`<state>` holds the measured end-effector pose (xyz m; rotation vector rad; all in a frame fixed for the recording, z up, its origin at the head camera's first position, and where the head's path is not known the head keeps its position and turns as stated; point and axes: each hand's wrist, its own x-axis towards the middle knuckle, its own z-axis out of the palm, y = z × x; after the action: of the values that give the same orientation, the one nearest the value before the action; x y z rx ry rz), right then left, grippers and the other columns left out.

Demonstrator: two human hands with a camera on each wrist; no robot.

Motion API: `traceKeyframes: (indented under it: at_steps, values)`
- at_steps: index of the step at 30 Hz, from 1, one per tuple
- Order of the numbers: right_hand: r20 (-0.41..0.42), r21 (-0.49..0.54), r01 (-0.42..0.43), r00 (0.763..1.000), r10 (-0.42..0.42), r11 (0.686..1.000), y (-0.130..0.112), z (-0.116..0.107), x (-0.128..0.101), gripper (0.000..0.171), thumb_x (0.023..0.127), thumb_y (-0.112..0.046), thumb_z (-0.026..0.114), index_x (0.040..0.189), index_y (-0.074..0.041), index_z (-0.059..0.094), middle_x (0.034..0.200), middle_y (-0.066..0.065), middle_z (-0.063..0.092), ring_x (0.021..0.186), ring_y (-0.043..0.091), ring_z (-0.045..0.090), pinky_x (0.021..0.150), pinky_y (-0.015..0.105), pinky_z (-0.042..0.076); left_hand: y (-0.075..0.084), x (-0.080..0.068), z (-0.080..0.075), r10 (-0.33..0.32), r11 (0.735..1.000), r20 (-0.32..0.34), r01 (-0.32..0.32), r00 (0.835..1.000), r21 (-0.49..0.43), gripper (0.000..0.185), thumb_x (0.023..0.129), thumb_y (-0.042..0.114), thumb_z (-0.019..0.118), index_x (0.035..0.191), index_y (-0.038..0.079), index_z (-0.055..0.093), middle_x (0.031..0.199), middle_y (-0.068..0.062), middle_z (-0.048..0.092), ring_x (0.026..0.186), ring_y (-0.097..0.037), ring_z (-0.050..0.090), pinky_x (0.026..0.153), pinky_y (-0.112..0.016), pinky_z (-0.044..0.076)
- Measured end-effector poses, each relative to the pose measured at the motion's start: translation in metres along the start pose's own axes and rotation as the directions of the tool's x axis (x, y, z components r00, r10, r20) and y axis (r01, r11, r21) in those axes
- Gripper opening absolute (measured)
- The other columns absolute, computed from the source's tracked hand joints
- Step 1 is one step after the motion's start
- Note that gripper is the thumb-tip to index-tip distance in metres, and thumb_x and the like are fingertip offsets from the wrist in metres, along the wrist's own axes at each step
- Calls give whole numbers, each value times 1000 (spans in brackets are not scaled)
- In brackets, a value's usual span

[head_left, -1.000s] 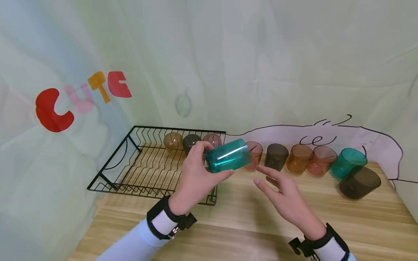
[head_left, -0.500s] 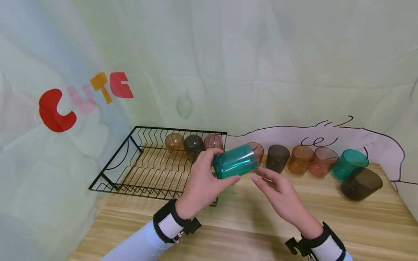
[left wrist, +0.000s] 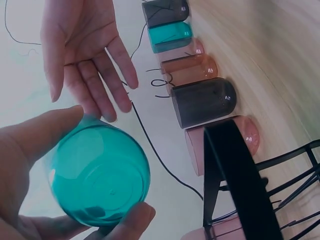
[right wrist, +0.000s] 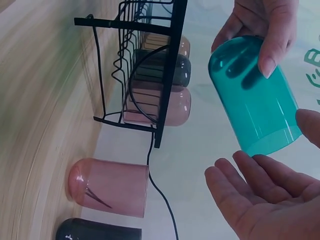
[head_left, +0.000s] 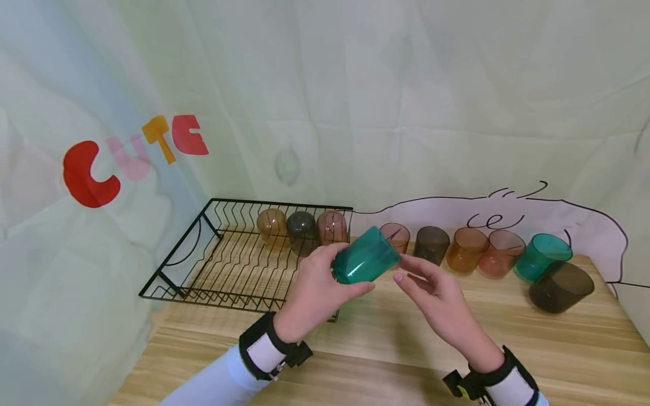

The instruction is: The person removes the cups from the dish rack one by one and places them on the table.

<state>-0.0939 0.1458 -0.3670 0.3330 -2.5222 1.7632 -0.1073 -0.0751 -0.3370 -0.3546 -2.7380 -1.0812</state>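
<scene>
My left hand (head_left: 341, 269) grips a teal see-through cup (head_left: 367, 256) by its base end, held tilted in the air just right of the black wire dish rack (head_left: 175, 260). In the left wrist view the cup's base (left wrist: 97, 177) sits between my thumb and a fingertip. My right hand (head_left: 424, 282) is open, palm up, with its fingers just under and beside the cup's open rim (right wrist: 267, 137). I cannot tell whether they touch it. The right wrist view shows that open palm (right wrist: 260, 200) below the cup.
Three upturned cups stand at the rack's back: amber (head_left: 271, 223), dark (head_left: 302, 228), pink (head_left: 331, 227). Several cups line the wooden table (head_left: 386, 349) by the wall, from pink (head_left: 395, 235) to teal (head_left: 540, 255), with a dark one (head_left: 561, 286) in front. A cloth backdrop hangs behind.
My left hand has turned the teal cup so its open end tips further away and up. My right hand has moved left, closer to the cup's rim.
</scene>
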Motion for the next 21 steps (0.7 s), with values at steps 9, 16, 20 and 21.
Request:
traceKeyframes:
  at_steps: [9, 16, 20, 21]
  values:
    - [-56, 44, 32, 998, -29, 999, -4, -1, 3, 46, 87, -40, 63, 127, -18, 54, 124, -2, 60, 116, 18, 58, 90, 30, 52, -2, 1, 6, -2, 996, 91, 11, 996, -91, 78, 63, 56, 79, 124, 14, 54, 108, -3, 66, 89, -13, 64, 72, -27, 54]
    - [-31, 48, 8, 999, -6, 999, -8, -2, 6, 51, 86, -43, 63, 131, -19, 52, 127, -1, 59, 116, 17, 57, 92, 39, 51, -4, 1, 10, -61, 985, 155, 85, 986, -150, 82, 60, 56, 80, 123, 11, 53, 112, -8, 66, 91, -14, 66, 73, -27, 55]
    - [-6, 59, -30, 1000, 30, 998, -8, -4, 8, 54, 87, -44, 61, 132, -17, 51, 127, 3, 59, 116, 20, 58, 94, 45, 49, -3, 1, 11, -77, 979, 155, 104, 985, -174, 82, 58, 56, 81, 121, 11, 55, 112, -7, 66, 93, -15, 66, 74, -27, 56]
    - [0, 64, -40, 999, 40, 997, -8, -4, 8, 55, 87, -44, 61, 132, -16, 50, 127, 4, 59, 116, 21, 58, 94, 46, 49, -2, 0, 11, -75, 979, 156, 103, 985, -178, 83, 58, 57, 81, 121, 11, 55, 111, -8, 66, 93, -16, 66, 74, -27, 56]
